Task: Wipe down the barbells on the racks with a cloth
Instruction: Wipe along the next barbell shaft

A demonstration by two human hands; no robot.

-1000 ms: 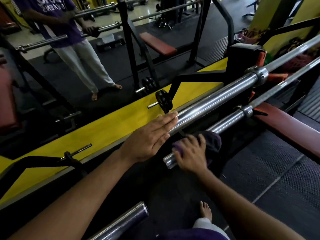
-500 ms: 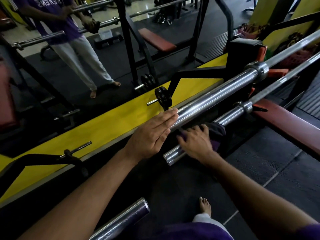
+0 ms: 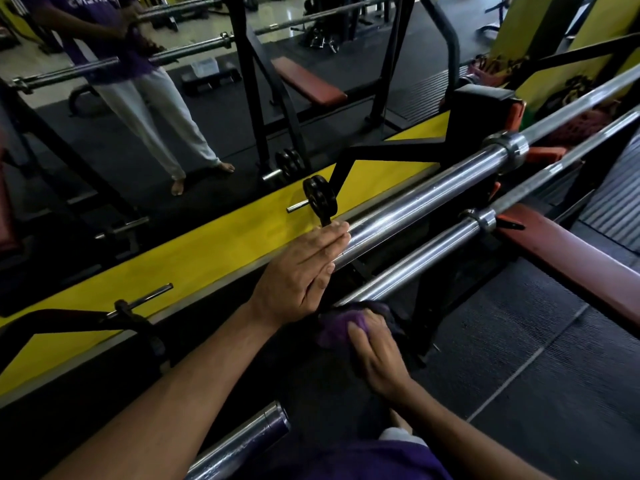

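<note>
Cloth (image 3: 341,325) slid to lower barbell (image 3: 415,265) end; purple, bunched.

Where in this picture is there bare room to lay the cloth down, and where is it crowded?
Free: the dark floor mat between the red bench pad and the right hand. Crowded: the rack end, where the left hand, cloth and two barbell sleeves sit close.

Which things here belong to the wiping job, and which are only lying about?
Job: purple cloth under right hand; thinner barbell sleeve being wiped; thick barbell sleeve under left hand.

Lying about: small black plates, red bench pad, third bar end.
</note>
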